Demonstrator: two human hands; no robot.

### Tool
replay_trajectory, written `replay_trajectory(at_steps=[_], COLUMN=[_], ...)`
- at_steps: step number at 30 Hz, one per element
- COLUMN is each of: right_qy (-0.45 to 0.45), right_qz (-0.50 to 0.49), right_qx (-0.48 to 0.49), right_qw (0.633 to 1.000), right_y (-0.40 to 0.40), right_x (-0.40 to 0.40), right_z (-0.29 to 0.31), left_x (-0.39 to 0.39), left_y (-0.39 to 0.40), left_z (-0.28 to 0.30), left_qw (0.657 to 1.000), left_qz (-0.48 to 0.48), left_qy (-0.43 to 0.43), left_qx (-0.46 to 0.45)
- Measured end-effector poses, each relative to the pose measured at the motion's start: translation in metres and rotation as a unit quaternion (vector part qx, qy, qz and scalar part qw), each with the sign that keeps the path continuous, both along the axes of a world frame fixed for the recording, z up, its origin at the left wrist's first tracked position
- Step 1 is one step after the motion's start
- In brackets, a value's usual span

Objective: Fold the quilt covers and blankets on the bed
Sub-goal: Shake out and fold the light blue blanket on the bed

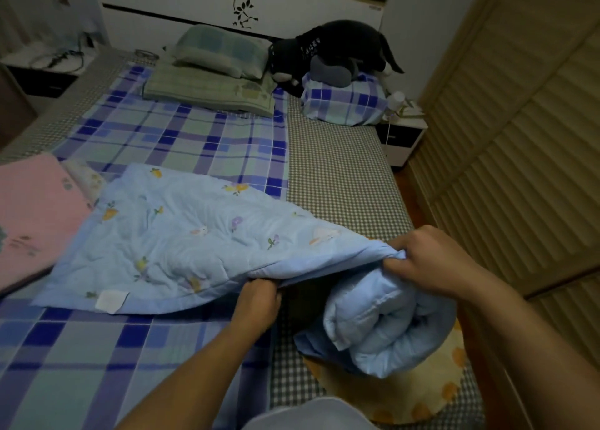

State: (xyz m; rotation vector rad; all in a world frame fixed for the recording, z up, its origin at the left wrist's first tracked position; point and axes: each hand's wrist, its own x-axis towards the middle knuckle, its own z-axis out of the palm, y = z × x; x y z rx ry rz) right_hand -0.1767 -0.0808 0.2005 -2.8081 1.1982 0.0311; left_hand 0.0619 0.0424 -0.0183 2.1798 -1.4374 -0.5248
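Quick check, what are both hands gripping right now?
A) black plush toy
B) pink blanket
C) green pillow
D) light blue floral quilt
D: the left hand and the right hand both pinch the near edge of the light blue floral quilt; the pink blanket, green pillow and black plush toy lie untouched.

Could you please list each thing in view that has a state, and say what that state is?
blue quilt: partly spread, near end rolled and bunched.
left hand: grips the quilt's edge.
right hand: grips the quilt's edge.
pink blanket: lying flat on the bed.
green pillow: resting on a folded green cloth.
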Motion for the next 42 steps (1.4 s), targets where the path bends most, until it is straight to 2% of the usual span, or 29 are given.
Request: replay_trajectory(at_steps=[2, 3, 5, 7, 10, 12, 14, 16, 18, 21, 23, 25, 28, 32, 34, 36, 38, 40, 41, 42], right_qy=[-0.003, -0.010, -0.010, -0.015, -0.036, -0.039, -0.031, -0.050, -0.053, -0.034, -0.072, -0.123, -0.148, -0.157, -0.166, -0.165, -0.073, 0.076, 0.119, 0.119], right_qz=[-0.046, -0.081, -0.117, -0.103, -0.043, -0.018, -0.016, -0.019, -0.037, -0.102, -0.106, -0.101, -0.132, -0.147, -0.129, -0.051, 0.117, 0.253, 0.259, 0.213], right_qx=[-0.041, -0.067, -0.128, -0.163, -0.148, -0.122, -0.107, -0.103, -0.110, -0.077, -0.070, -0.072, -0.074, -0.164, -0.214, -0.242, -0.222, -0.191, -0.186, -0.175], right_qw=[0.998, 0.994, 0.985, 0.981, 0.987, 0.992, 0.994, 0.993, 0.992, 0.991, 0.989, 0.985, 0.977, 0.963, 0.954, 0.955, 0.965, 0.945, 0.940, 0.954], right_y=[-0.015, -0.024, -0.038, -0.040, -0.028, -0.021, -0.012, -0.004, 0.006, 0.014, 0.015, 0.013, 0.010, 0.000, -0.010, -0.019, -0.025, -0.022, -0.020, -0.024], right_x=[0.001, 0.002, 0.003, 0.007, 0.006, 0.000, -0.003, 0.003, 0.013, 0.023, 0.020, 0.014, 0.005, -0.003, -0.012, -0.021, -0.028, -0.031, -0.031, -0.030], right_z=[-0.004, -0.006, -0.015, -0.027, -0.041, -0.047, -0.052, -0.055, -0.051, -0.040, -0.038, -0.040, -0.040, -0.044, -0.048, -0.051, -0.060, -0.080, -0.085, -0.086], left_x=[-0.004, -0.007, -0.014, -0.018, 0.006, 0.032, 0.045, 0.028, -0.009, -0.048, -0.045, -0.032, -0.016, 0.012, 0.038, 0.067, 0.093, 0.114, 0.116, 0.113], left_y=[0.013, 0.028, 0.070, 0.111, 0.140, 0.144, 0.142, 0.135, 0.126, 0.114, 0.107, 0.107, 0.115, 0.130, 0.138, 0.148, 0.151, 0.153, 0.152, 0.150], left_z=[0.003, 0.009, 0.033, 0.055, 0.056, 0.030, -0.002, -0.031, -0.050, -0.060, -0.065, -0.067, -0.058, -0.004, 0.049, 0.101, 0.128, 0.122, 0.118, 0.113], left_qw=[0.995, 0.992, 0.985, 0.978, 0.987, 0.997, 0.997, 0.981, 0.969, 0.989, 0.995, 0.997, 0.997, 0.973, 0.957, 0.965, 0.980, 0.992, 0.995, 0.997], left_qz=[0.087, 0.094, 0.043, -0.039, -0.048, -0.009, -0.056, -0.146, -0.182, -0.071, 0.010, 0.027, 0.050, 0.155, 0.146, 0.047, -0.008, -0.023, -0.039, -0.052], left_qy=[0.036, 0.045, 0.044, -0.009, -0.091, -0.061, -0.060, -0.125, -0.163, -0.126, -0.099, -0.076, -0.042, 0.044, 0.037, -0.011, 0.020, 0.058, 0.043, 0.033], left_qx=[-0.025, -0.067, -0.160, -0.206, -0.122, -0.044, 0.003, 0.018, 0.015, 0.001, 0.004, 0.008, -0.042, -0.166, -0.246, -0.257, -0.197, -0.112, -0.077, -0.051])
